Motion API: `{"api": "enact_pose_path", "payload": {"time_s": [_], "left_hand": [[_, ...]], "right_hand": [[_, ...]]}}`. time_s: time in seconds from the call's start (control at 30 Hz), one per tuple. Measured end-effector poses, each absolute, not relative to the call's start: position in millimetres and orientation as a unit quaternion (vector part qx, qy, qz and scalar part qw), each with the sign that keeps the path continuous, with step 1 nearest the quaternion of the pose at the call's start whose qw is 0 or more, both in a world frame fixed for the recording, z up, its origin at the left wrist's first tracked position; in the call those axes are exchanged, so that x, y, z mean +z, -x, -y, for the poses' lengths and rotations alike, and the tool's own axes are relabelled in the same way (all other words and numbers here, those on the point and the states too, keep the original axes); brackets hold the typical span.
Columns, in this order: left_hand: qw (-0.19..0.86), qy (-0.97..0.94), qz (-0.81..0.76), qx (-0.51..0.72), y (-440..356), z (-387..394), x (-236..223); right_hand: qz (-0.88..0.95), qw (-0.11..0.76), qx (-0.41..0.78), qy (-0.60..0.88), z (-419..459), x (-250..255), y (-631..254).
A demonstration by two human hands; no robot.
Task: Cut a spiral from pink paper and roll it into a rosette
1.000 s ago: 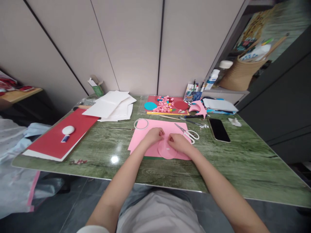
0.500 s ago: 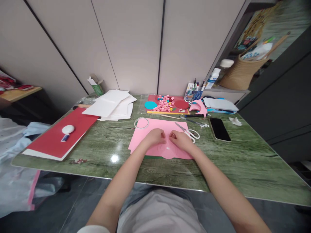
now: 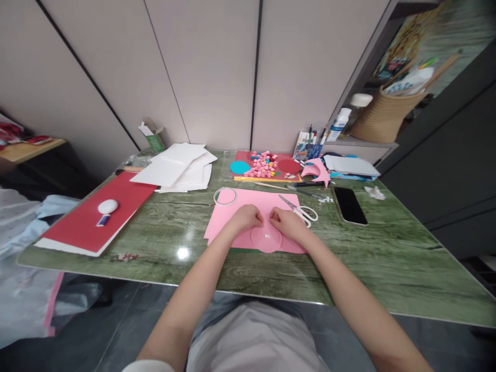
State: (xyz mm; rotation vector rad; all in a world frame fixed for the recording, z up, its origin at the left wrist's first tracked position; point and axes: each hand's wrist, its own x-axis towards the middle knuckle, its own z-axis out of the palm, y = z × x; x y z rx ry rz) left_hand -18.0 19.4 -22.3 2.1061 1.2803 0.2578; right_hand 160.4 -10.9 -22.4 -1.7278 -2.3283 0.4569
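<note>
Surface: a green wood-grain tabletop (image 3: 387,268) is spanning the view, its gloss throwing back one bright spot left of the hands. Pale panels (image 3: 201,72) with dark seams are rising behind; dark grey flooring (image 3: 127,330) is showing below the near edge. At right, a woven basket (image 3: 382,119) is standing on a shelf.

Work area: pink sheets (image 3: 220,227) are lying at centre, near the front edge. A round pink piece (image 3: 267,243) is resting on their near part. The left hand (image 3: 248,218) and right hand (image 3: 285,222) are facing each other at its far edge, fingers curling inward, a narrow gap separating them. White-handled scissors (image 3: 300,212) are lying just beside the right hand.

Obscured: fingertips are turning away and blurring; cannot tell whether either hand is pinching the round pink piece or something smaller. A pale mark on that piece is appearing too small to identify. A green layer (image 3: 244,250) is peeking from beneath the sheets, mostly hidden. The frame is cutting off the whitish plastic (image 3: 27,305) at far left.
</note>
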Motion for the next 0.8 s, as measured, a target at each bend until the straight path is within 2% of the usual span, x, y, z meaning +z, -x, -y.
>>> {"api": "enact_pose_path", "payload": {"time_s": [0.27, 0.8], "left_hand": [[0.308, -0.812, -0.481, 0.114, 17.7, -16.1, -19.2], [0.349, -0.820, -0.442, 0.104, 14.7, -18.4, -27.8]], "right_hand": [[0.796, 0.116, 0.149, 0.576, 11.5, -23.4, -161.3], [0.798, 0.106, 0.135, 0.578, 12.8, -21.9, -159.7]]}}
